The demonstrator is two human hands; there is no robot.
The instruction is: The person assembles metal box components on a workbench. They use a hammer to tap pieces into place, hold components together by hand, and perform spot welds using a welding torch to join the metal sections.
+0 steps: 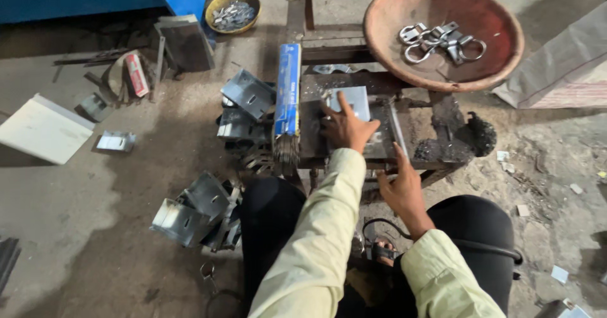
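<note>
Pressing your spread left hand (344,128) on a stiff, sharp-edged sheet-metal bracket (351,100) atop the worktop (442,142), your right hand (399,188) hovers open; grip its folded sides.

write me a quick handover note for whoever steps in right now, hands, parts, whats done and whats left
Left hand: spread flat on the metal plate lying on the dark work stand, holding nothing.
Right hand: empty, fingers at the stand's front edge.
Blue box of rods: on the stand's left side, open end toward you.
Done, by the look: ring clamps in the reddish pan.
Left: bent metal brackets heaped on the floor at left, more beside the stand.
</note>
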